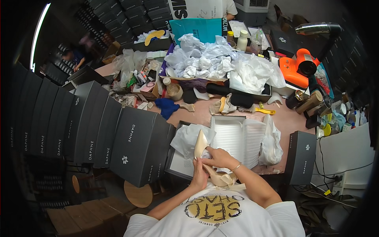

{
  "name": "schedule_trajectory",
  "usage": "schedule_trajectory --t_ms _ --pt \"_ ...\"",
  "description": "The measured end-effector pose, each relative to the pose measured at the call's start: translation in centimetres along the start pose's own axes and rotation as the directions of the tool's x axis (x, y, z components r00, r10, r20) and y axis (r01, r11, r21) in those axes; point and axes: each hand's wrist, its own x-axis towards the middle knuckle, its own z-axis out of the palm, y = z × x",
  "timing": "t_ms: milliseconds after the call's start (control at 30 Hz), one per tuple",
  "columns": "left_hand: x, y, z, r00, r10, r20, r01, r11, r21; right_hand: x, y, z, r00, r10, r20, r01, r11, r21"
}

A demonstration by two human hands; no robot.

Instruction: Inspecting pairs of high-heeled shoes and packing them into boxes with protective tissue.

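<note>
A beige pointed-toe shoe (pixel 201 143) is held in front of my chest, its toe aimed away from me. My left hand (pixel 199 176) is closed around its side from below. The fingers of my right hand (pixel 222 158) close on the shoe at its opening, where a bit of white paper shows; their tips are partly hidden. Toward me, the heel end carries a strap with pearl-like beads and a pale bow (pixel 238 187). Beneath and beyond the hands lies an open dark shoebox (pixel 172 166) with white tissue paper (pixel 187 143). Beside it is a white ribbed lining (pixel 229 136).
A tissue-wrapped bundle (pixel 271 147) lies right of the lining. Dark shoeboxes (pixel 138 144) line the left, and another box (pixel 301 158) stands at right. Crumpled paper (pixel 201 59) fills a container behind. Also around are a blue cloth (pixel 167 107), a yellow-handled tool (pixel 265 111) and an orange machine (pixel 294 71).
</note>
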Motion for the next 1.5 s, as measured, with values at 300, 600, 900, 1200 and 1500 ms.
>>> schedule_trajectory --t_ms 300,600,900,1200,1500 --pt "0.5 2.1 -0.4 0.963 -0.258 -0.080 0.243 0.957 -0.159 -2.5 6.1 -1.2 0.755 -0.321 -0.572 -0.164 0.752 -0.638" --pt "-1.0 1.3 1.5 0.982 -0.178 0.059 0.185 0.974 -0.132 0.1 2.9 2.5 0.809 -0.566 -0.162 0.317 0.651 -0.689" --pt "0.5 1.6 -0.5 0.984 -0.161 -0.081 0.145 0.973 -0.180 -4.0 0.4 -1.9 0.867 -0.274 -0.417 0.176 0.950 -0.258" --pt "-0.7 3.9 0.7 0.969 -0.172 0.176 0.178 0.984 -0.024 3.7 0.1 4.9 0.969 -0.124 -0.212 0.105 0.989 -0.100" --pt "7.9 7.1 -3.0 0.980 -0.120 0.157 0.098 0.985 0.142 4.1 -2.3 6.8 0.929 -0.161 -0.334 0.139 0.986 -0.090"
